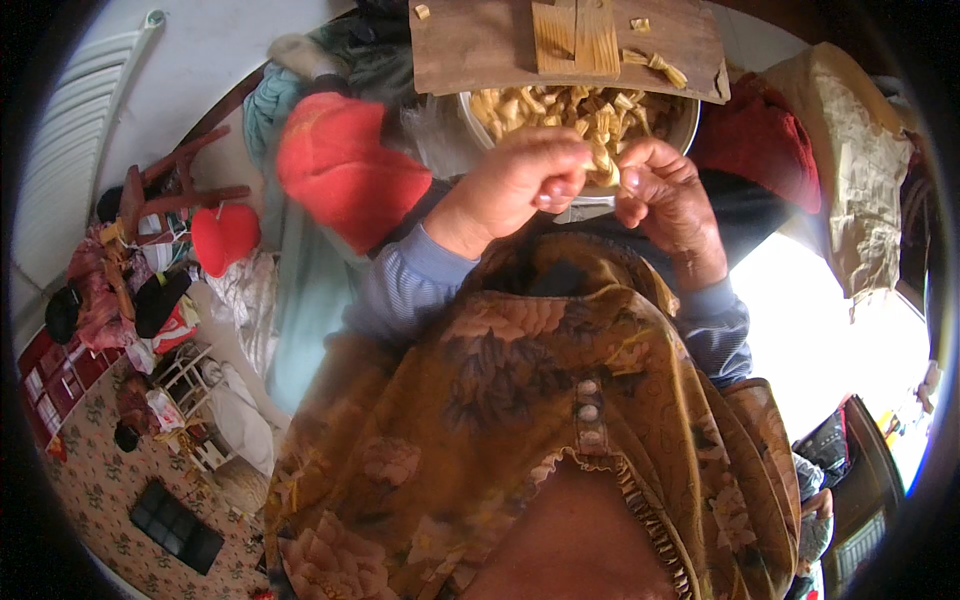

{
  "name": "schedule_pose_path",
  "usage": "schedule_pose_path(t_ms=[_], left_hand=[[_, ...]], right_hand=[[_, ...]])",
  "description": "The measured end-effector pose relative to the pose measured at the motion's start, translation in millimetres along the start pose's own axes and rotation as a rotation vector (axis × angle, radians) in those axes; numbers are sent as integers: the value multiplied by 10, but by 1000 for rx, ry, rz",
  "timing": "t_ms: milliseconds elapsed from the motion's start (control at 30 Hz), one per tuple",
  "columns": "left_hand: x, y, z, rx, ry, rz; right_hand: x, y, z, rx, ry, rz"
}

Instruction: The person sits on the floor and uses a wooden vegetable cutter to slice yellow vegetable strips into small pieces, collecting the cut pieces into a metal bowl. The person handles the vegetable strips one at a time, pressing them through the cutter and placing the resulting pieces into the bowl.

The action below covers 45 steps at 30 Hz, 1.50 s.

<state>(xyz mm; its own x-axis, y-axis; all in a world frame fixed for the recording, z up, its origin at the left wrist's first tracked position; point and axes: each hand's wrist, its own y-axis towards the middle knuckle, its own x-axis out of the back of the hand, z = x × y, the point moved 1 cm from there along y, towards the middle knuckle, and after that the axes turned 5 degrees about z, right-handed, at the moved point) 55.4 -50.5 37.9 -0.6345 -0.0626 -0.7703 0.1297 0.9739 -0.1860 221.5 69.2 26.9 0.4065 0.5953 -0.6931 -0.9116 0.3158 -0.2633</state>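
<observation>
Over a white round tub (694,127), my two hands meet at a knotted, pale yellow flat strip (604,169). My left hand (517,180) is curled around one end, its thumb and forefinger pinching the strip. On the other side, the thumb and fingertips of my right hand (667,191) grip it close to the knot. Many similar yellow knots (540,109) fill the tub below. A wooden board (480,49) lies across the tub's far rim, with a slotted wooden block (555,45) on it. One loose knot (664,69) rests on the board's right part.
Red cloth covers (345,165) lie over my knees on both sides of the tub. At right stands a tan paper sack (862,172). A red wooden stool (176,176), a red heart-shaped object (225,238) and clutter are at left. Another person's arm (821,517) shows at lower right.
</observation>
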Motion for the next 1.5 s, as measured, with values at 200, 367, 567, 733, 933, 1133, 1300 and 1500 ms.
schedule_pose_path(t_ms=[200,367,567,733,933,1133,1300,1500], left_hand=[[-50,-146,9,-56,-167,-90],[-177,-326,-115,-53,267,-140],[-617,-402,-260,-178,758,-76],[-528,-132,-261,-187,947,-165],[-221,-153,-103,-136,608,-148],[-160,-135,-109,-125,824,-247],[-194,-184,-71,-133,775,-199],[95,-224,-216,-4,842,-217]], right_hand=[[-96,-54,126,56,-219,-85],[-146,-6,85,94,-476,-116],[-271,56,111,87,-675,-83],[-62,102,-50,306,-389,-268],[-85,-82,122,161,-258,-15],[-43,-201,262,122,-359,-11],[4,-211,239,141,-664,-228],[-70,-167,132,152,-686,-191]])
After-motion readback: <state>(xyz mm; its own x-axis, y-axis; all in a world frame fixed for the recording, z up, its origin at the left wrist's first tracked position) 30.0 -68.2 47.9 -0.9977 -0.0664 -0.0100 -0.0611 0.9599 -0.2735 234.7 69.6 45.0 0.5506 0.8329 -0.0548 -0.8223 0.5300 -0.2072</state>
